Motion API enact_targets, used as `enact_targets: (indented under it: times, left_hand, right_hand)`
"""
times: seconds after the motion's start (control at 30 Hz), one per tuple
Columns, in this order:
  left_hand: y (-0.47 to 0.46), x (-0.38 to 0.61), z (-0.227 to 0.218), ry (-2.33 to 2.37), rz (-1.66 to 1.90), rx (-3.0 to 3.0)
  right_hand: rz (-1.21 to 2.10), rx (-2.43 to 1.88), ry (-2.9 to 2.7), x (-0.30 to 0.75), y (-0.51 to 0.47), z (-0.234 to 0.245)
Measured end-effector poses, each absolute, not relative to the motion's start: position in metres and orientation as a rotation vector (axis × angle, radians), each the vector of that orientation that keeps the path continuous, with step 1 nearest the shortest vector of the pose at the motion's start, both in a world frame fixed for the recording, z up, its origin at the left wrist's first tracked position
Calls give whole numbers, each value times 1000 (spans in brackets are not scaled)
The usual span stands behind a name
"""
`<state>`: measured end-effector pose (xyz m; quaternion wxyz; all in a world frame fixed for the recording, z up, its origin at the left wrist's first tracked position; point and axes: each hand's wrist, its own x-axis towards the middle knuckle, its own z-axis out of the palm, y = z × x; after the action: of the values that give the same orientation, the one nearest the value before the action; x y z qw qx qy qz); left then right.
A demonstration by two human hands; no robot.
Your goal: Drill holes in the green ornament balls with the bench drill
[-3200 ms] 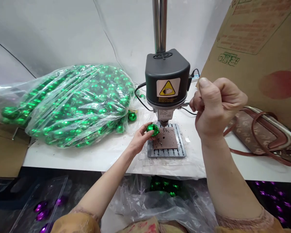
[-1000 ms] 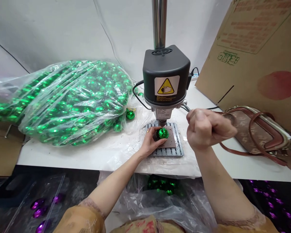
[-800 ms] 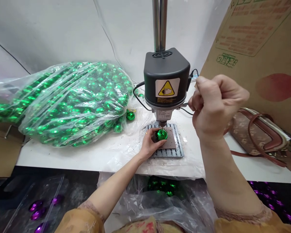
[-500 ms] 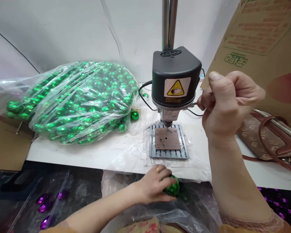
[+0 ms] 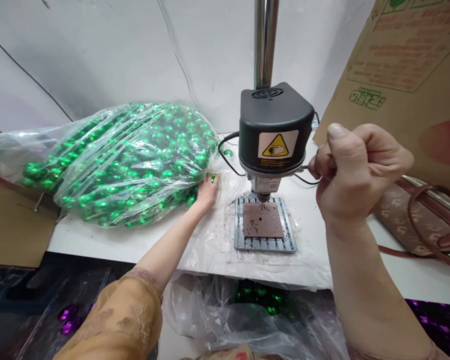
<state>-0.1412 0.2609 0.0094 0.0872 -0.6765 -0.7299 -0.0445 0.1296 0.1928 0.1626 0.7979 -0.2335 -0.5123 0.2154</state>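
Observation:
A small black drill press (image 5: pixel 275 130) stands on a white table, its bit just above a brown pad on the grey slotted base (image 5: pixel 264 240). Nothing lies on the pad. My right hand (image 5: pixel 360 175) is a closed fist round the thin metal feed lever (image 5: pixel 303 167) at the right of the press head, held high. My left hand (image 5: pixel 208 191) reaches left of the press to the mouth of a big clear bag of shiny green balls (image 5: pixel 123 160). Its fingers curl over a loose green ball (image 5: pixel 212 179) there.
Below the table's front edge hangs a clear bag holding several green balls (image 5: pixel 262 297). Purple balls (image 5: pixel 65 320) lie on the floor at lower left. A large cardboard box (image 5: pixel 408 75) and a brown handbag (image 5: pixel 416 215) fill the right. Cardboard (image 5: pixel 11 230) sits at the left.
My right hand pulled the lever down onto a green ball, then raised it. My left hand took that ball down to the bag below the table, then reached to the big bag.

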Motion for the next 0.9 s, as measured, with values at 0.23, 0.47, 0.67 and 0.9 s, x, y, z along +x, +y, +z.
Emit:
enact_targets:
  times: [0.23,0.47,0.67,0.9]
  left_hand:
    - [224,-129,2,-2084,-915,-2384]
    - [174,-79,0,-2403,-2196,-2720]
    - [179,-66,-2,-2384,-2250,-2621]
    - [184,-60,-9,-2275,-2221,-2698]
  right_hand:
    - [460,-475,-1100,129,192,162]
    - [397,-447,-1135,129,195,159]
    - [374,-451,-1179,130,194,157]
    - [405,-475,-1153,130,193,155]
